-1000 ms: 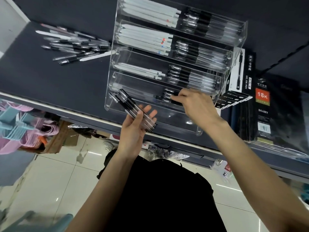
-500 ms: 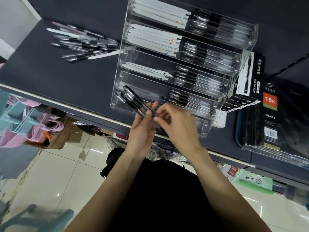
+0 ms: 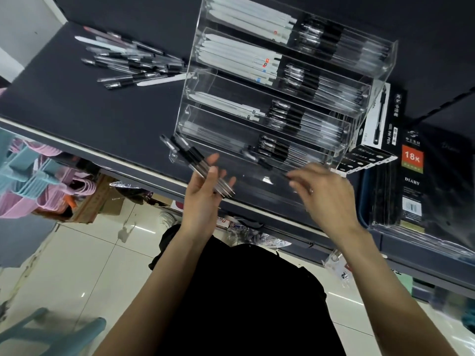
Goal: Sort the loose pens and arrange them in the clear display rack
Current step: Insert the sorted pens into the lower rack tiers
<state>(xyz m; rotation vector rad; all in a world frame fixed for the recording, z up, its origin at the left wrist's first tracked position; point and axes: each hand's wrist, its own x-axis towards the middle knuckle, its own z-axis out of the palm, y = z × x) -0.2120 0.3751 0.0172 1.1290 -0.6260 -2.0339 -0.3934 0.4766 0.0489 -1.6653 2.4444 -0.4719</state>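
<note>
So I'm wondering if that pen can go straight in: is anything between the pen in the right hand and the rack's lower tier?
Nothing visible blocks it. The right hand pinches a blurred pen just in front of the clear rack, pointed at the lower tier. The left hand, holding a bundle of pens, sits off to the left.

Dark shelf (image 3: 84,106): 1 clear display rack (image 3: 380,73) at centre; loose pens (image 3: 133,64) heaped to its left; gel ink pen box (image 3: 383,119) touching its right side; diary packs (image 3: 411,181) beyond.
</note>
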